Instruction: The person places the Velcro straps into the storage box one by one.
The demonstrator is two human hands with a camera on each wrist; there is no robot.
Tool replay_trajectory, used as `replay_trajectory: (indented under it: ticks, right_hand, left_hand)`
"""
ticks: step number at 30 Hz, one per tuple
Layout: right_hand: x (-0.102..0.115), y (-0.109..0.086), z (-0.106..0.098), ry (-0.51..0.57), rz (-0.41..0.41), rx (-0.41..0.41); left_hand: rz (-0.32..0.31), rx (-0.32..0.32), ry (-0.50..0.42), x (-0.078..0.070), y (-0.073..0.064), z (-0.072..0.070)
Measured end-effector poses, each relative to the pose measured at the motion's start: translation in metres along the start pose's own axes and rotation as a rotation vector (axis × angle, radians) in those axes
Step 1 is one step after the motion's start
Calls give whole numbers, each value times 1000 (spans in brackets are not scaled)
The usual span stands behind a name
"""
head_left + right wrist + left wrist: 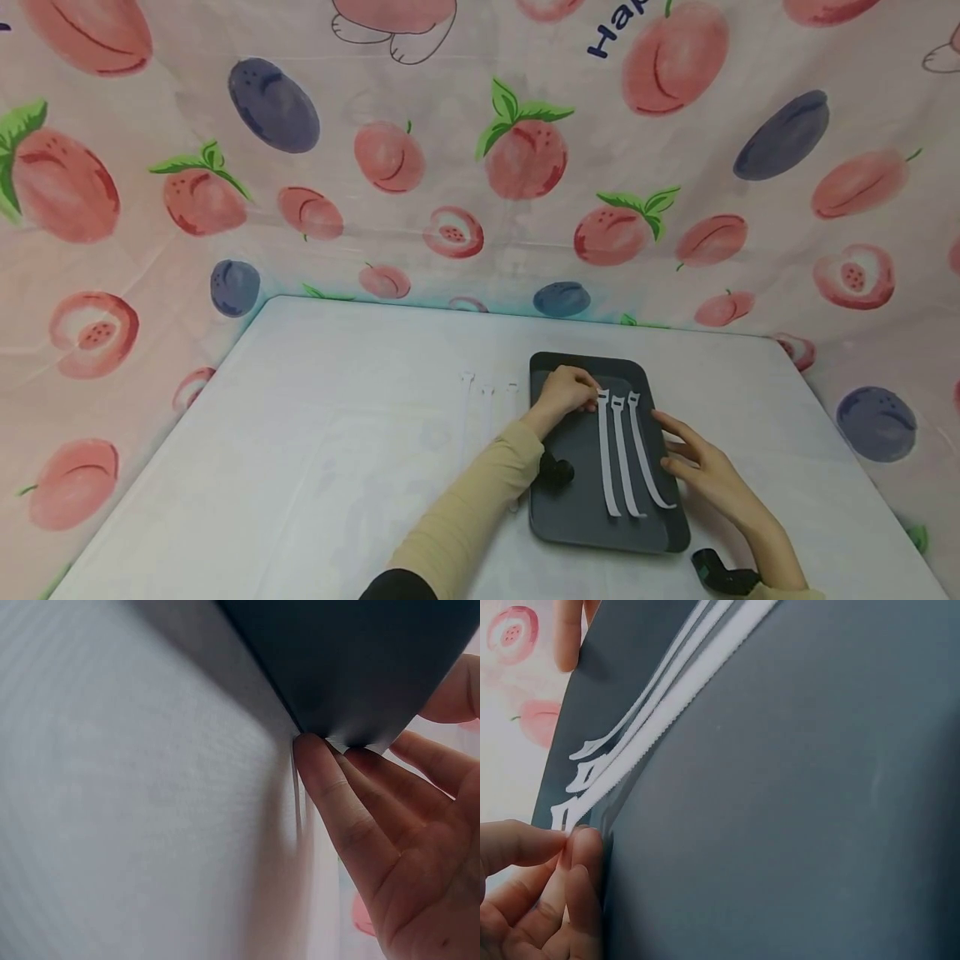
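Head view showed three white strips [624, 458] lying on a dark grey tray [567, 521], mostly in its right half. Their long axes ran roughly with the tray's length, side by side — slotted heads toward the far end, tails toward the near end, the tips bending rightward and the rightmost strip leaning and curving most. Left wrist view gave the nearest strip a finely toothed edge.

The left hand [566, 393] was nearly closed, pinching the head of the leftmost strip between thumb and fingertip. The right hand [705, 475] was fairly wide, its thumb and fingers parted and mostly straight, tips touching the tray's right edge; how firmly they pressed, I could not tell.

Counted: one tray, three strips on it, and — left of it, on the white table [337, 433] — three fainter white strips [487, 390], much of their length blending into the surface. Two black devices [557, 472] sat by the wrists, one at each. A cream sleeve [465, 508] covered the left forearm. Beyond the table hung a pale cloth [450, 108] printed with peaches and blue fruit.
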State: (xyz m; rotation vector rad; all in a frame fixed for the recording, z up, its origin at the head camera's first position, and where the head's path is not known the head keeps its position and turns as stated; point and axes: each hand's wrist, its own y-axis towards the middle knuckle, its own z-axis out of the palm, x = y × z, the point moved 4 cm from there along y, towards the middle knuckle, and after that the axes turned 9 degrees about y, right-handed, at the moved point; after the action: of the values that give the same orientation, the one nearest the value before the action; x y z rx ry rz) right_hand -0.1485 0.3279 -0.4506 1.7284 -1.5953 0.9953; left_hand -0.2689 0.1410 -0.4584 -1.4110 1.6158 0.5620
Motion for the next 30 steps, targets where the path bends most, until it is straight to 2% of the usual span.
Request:
replay_trajectory:
  ticks: [7,16,20,25,30]
  right_hand:
    - [0,0,1,3,0,0]
    - [-1,0,2,-3,15,3]
    - [-2,0,0,-6,15,6]
    - [-2,0,-1,0,11,10]
    - [0,1,-1,-3,-1,6]
  left_hand:
    - [24,-4,-13,4,-1,-1]
    - [11,3,-55,8,1,-1]
    - [11,31,-108,7,1,-2]
    - [24,91,-130,4,-2,-4]
    - [-1,156,-183,5,-4,-8]
